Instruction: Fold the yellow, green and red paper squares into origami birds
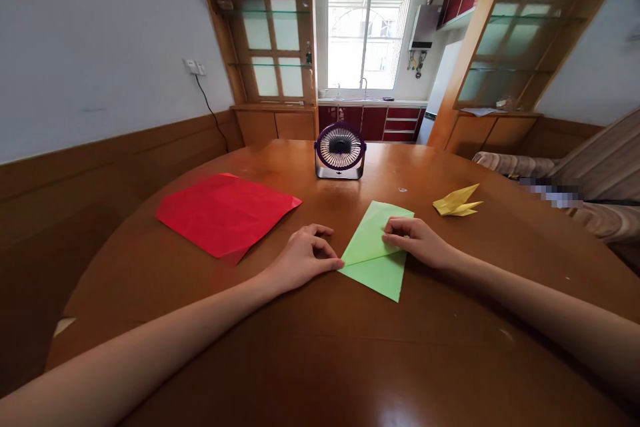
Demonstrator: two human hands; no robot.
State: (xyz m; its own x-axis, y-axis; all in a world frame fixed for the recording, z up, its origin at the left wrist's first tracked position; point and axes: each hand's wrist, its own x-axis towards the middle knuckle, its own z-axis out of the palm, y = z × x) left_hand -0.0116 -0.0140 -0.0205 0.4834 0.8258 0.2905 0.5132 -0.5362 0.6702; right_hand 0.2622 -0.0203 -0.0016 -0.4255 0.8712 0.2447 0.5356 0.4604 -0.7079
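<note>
Your left hand (303, 255) has its thumb and index finger at the left corner of the light-green, angular sheet of folded paper (367, 240), the other fingers loosely curled; whether they pinch or only press, you cannot tell from here. Your right hand (419, 241) rests on the sheet's right side, fingers bent, thumb and index tips close together; its hold is equally unclear. For a clean fold, anchor that left corner, line up the edges, then press outward along the slanting line so the layers don't creep.

The sheet lies flat on the glossy, rounded brown wooden table (300, 367), well in from its edges. Towards the left edge lies a broad red paper sheet (225, 213); towards the right edge, a pointed yellow folded-paper piece (455, 203). A small purple-rimmed fan (340, 150) stands near the far edge. Beyond are dark-red kitchen cabinets (354, 119) beneath a bright window (367, 40).
</note>
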